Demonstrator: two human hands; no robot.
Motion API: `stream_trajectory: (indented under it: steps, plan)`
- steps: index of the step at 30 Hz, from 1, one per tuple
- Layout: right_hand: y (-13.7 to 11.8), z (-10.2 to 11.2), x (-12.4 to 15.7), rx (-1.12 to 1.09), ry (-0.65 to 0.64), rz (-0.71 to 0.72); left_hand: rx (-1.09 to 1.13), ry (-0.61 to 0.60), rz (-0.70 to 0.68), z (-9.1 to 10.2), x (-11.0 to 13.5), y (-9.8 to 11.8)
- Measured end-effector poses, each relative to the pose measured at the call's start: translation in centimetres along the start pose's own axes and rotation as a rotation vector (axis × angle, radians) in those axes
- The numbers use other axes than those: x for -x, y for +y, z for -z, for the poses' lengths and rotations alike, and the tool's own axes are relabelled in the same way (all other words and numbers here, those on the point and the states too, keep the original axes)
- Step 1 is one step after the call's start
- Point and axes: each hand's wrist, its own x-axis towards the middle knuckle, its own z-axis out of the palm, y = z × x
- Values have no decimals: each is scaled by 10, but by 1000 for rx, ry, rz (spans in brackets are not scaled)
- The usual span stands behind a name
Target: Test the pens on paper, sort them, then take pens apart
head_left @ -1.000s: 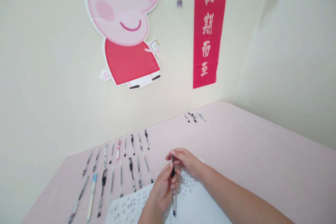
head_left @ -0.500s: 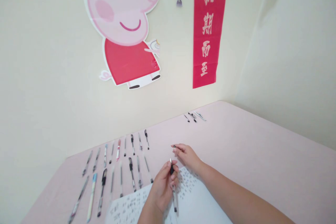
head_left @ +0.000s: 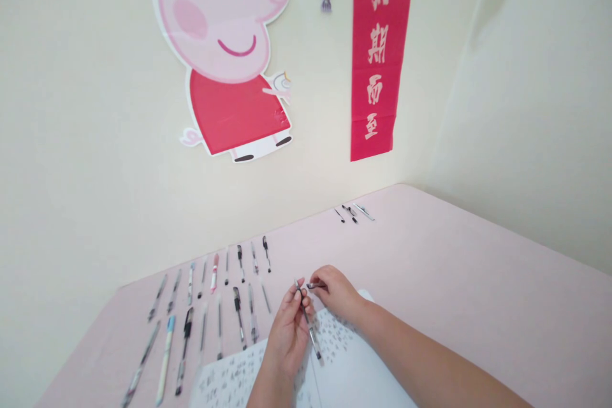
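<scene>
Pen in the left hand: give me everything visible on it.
The pen is slim and straight, with a pale, metallic-looking point that looks bare, a dark grip section, and a clear, plastic-looking barrel ending in a dark tip. It slants, point up and away from the wearer, rear end toward the lower right of the picture, above the written paper. The fingers of the left hand hold it near the point, partly hiding the grip. Any lettering is too small to read.
</scene>
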Motion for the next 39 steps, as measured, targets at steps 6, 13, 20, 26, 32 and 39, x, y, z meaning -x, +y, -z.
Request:
stream_trajectory:
  steps: [6, 13, 20, 26, 32, 39]
  plan:
    - [-1, 0, 1, 13, 6, 50, -48, 21, 14, -1, 3, 0]
    - [3, -1, 1, -49, 27, 44, -60, 27, 10, 0, 1, -1]
    - [-11, 7, -4, -206, 162, -26, -101, 32, -9, 0, -1, -3]
    - [-26, 4, -6, -549, 63, -271, -209, 44, -42, -1, -2, -8]
    - [-37, -1, -3, -941, -109, -511, -314, 25, -27, -4, 0, -10]
    - [-37, 5, -2, -1050, -133, -534, -375, -11, -15, 3, -3, -13]
